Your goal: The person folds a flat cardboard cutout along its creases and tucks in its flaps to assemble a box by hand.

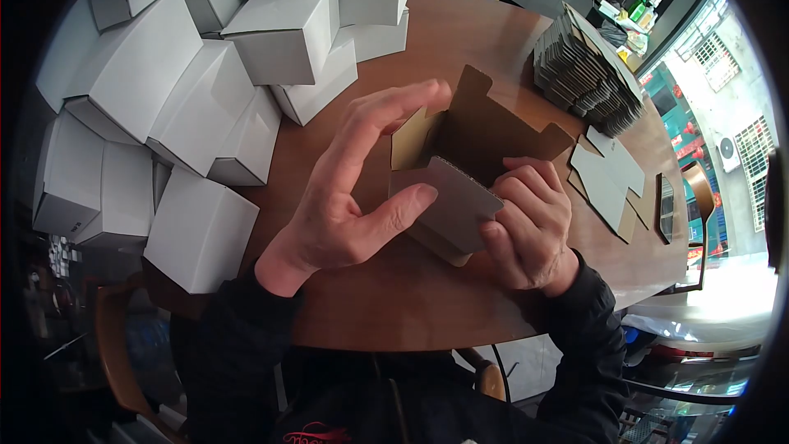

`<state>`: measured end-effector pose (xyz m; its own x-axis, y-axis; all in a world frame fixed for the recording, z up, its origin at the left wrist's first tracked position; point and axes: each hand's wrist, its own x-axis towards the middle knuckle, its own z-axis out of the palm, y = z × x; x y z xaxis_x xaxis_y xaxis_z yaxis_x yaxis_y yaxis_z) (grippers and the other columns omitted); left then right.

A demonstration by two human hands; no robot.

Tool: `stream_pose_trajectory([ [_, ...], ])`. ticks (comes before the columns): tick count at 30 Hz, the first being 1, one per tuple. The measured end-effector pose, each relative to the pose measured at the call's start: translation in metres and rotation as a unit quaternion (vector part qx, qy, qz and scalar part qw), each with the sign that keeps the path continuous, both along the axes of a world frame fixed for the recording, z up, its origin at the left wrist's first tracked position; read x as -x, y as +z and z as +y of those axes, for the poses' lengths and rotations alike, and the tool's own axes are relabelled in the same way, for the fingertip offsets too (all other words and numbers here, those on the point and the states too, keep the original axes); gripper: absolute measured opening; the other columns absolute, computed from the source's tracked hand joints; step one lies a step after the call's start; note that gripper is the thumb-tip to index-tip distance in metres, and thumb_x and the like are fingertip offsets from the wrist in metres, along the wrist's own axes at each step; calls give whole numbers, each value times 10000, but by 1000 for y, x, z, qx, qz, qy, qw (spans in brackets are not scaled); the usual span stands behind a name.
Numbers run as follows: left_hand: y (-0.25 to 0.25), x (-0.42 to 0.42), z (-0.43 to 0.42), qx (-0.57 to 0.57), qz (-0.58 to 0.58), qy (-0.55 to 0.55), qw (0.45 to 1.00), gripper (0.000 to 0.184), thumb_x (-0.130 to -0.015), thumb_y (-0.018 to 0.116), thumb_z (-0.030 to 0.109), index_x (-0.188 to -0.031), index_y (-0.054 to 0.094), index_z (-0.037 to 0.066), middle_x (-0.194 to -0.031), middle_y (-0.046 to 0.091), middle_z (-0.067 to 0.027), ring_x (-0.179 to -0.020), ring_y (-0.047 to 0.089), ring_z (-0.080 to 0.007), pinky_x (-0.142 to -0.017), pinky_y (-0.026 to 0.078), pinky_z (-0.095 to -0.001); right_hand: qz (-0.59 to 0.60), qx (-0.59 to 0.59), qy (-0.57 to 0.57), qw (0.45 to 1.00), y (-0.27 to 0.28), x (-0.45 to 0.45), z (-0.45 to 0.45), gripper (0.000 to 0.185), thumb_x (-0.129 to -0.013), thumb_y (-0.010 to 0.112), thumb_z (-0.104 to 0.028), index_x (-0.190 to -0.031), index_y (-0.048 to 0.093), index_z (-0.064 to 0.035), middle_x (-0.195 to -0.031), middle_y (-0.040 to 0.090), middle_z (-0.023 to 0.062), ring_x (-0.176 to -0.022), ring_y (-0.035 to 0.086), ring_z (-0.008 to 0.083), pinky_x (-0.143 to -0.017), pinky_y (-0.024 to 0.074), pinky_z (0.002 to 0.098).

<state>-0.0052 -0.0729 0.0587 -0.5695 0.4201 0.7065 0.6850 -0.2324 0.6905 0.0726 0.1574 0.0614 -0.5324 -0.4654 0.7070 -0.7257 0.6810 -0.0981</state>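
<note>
A partly folded cardboard box [462, 201], whitish outside and brown inside, stands over the table in front of me. Its top is open and its flaps stick up at the back. My right hand [532, 226] has its fingers curled around the box's right side, thumb at the front panel's edge. At the left of the box is my left hand [349, 185], its fingers arched over the left side and spread away from the thumb. That thumb overlaps the front panel; whether it presses on it I cannot tell.
Several closed white boxes [201, 234] are piled at the left of the round wooden table [353, 308]. A stack of flat cardboard blanks [588, 74] lies at the back right. Nearer are loose blanks [608, 177] and a phone [665, 208]. Chairs stand around the table.
</note>
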Motion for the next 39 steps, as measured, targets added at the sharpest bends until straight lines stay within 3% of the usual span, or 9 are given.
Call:
stream_pose_trajectory([
  [5, -2, 6, -3, 19, -4, 4, 1000, 636, -829, 744, 5, -1441, 576, 38, -1331, 625, -93, -1170, 607, -231, -1014, 485, -346, -9, 4, 8, 1000, -2, 2, 3, 243, -995, 630, -199, -779, 612, -88, -840, 611, 60, -751, 560, 269, -959, 500, 441],
  [10, 9, 4, -9, 101, 162, 72, 979, 526, -820, 766, 8, -1334, 664, 52, -1216, 615, -84, -1079, 598, -224, -962, 490, -346, -9, 13, 0, 1000, 1, 4, 6, 247, -996, 624, -188, -775, 610, -82, -846, 616, 61, -759, 553, 267, -915, 482, 426],
  [14, 8, -10, -11, 154, 144, 70, 975, 447, -830, 760, 26, -1271, 690, 15, -1204, 596, -104, -1068, 580, -258, -955, 492, -360, -18, 135, -27, 990, 1, 6, 4, 241, -1012, 612, -185, -804, 622, -63, -838, 615, 63, -732, 524, 251, -834, 451, 374],
  [20, 6, -14, -1, 111, 109, 100, 983, 541, -788, 786, 3, -1314, 674, 67, -1136, 637, -61, -1041, 589, -227, -943, 492, -342, -54, 154, -31, 986, -4, 4, 7, 231, -1031, 617, -183, -848, 634, -43, -810, 603, 58, -706, 490, 226, -764, 411, 327],
  [25, 4, -9, -2, 96, 62, 60, 992, 643, -777, 792, 4, -1393, 618, 66, -1150, 655, -60, -1043, 589, -223, -954, 491, -347, -106, 182, -40, 977, -3, 2, 11, 211, -1044, 627, -169, -883, 643, -34, -776, 588, 42, -689, 463, 202, -730, 403, 301],
  [29, 2, -7, -2, 122, 78, 61, 988, 720, -772, 793, 8, -1452, 564, 64, -1173, 664, -65, -1054, 590, -222, -968, 491, -353, -184, 279, -58, 941, 5, -5, 3, 217, -1057, 637, -174, -890, 654, -38, -760, 582, 30, -687, 455, 185, -712, 402, 301],
  [34, 1, -10, -1, 125, 65, 68, 988, 717, -773, 787, 6, -1452, 565, 63, -1177, 660, -64, -1069, 592, -226, -975, 492, -357, -267, 281, -95, 917, 12, -7, 4, 206, -1070, 636, -189, -933, 676, -40, -757, 584, 27, -700, 457, 171, -701, 411, 303],
  [39, 2, -10, -1, 128, 77, 70, 986, 714, -771, 771, -2, -1450, 561, 54, -1188, 657, -73, -1068, 590, -228, -978, 493, -359, -258, 313, -89, 910, 11, -2, -4, 136, -1072, 637, -163, -1033, 681, -41, -741, 590, 19, -736, 482, 152, -703, 423, 280],
])
